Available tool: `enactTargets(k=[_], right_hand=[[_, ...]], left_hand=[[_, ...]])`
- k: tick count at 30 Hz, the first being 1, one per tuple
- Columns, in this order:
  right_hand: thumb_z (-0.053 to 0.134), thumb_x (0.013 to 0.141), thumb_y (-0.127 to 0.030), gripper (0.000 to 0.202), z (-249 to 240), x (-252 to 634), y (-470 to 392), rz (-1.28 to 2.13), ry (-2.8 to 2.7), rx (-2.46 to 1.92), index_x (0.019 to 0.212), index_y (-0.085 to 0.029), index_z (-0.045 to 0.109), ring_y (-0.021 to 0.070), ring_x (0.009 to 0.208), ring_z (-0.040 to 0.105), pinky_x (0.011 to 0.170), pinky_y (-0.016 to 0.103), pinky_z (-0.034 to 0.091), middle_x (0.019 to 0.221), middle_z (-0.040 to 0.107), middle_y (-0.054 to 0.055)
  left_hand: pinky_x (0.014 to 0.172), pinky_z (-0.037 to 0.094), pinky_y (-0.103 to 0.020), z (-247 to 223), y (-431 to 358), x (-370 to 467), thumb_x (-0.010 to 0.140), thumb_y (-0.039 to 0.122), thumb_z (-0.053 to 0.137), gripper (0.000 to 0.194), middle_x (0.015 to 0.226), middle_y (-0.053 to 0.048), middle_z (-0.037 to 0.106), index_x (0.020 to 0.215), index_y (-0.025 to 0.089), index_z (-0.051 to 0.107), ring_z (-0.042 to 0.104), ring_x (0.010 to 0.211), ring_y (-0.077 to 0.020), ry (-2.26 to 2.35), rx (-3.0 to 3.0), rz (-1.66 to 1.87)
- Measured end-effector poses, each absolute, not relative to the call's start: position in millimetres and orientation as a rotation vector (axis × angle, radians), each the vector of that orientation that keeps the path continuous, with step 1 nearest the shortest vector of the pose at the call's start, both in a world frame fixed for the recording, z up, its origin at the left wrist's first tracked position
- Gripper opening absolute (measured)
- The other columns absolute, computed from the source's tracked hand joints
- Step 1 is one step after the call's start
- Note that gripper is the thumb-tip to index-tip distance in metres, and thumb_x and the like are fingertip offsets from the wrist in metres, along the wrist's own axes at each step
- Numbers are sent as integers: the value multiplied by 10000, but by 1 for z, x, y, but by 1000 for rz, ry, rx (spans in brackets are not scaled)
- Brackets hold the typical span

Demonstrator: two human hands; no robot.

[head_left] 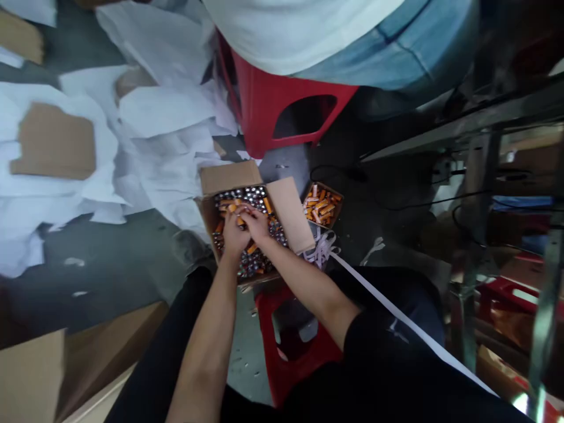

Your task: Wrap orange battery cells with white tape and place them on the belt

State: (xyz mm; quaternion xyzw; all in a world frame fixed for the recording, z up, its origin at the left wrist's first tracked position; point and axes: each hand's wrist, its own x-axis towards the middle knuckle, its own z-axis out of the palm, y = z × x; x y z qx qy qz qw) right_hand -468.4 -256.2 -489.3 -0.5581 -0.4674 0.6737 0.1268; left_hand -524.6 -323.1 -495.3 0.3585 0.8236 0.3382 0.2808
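Note:
Between my legs stands an open cardboard box (288,208) filled with small cylinders that look like batteries, many with shiny round metal ends and some with orange sides. My left hand (235,234) is over the box, its fingers closed round one or more orange cylinders (232,208). Right beside it, my right hand (256,224) has its fingers bent in against the left fingers. Whatever the right fingers pinch is too small and partly hidden to make out. A smaller box (335,218) of loose orange and pale cylinders sits to the right.
A red stool (259,100) with a seated person (308,35) is ahead. Another red stool (268,346) is beneath me. White sheets (154,111) and cardboard cover the floor at left. A white strap (396,314) runs past my right leg; metal shelving (478,235) stands right.

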Motion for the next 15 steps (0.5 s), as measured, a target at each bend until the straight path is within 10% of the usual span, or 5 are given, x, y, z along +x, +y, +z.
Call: enactTargets(k=[15], right_hand=[[661,885,-427,415,-378,-271,-217,1460,-1049,-1394,1231,-213,743,301,1388,562,1253,487,392,1487,614,75]], left_hand=[[1296,392,-419,-385,-254,-346,774,-18,548,721,1671,-15,431,1412,301,653,424,1554,-250,1751,1202,1216]])
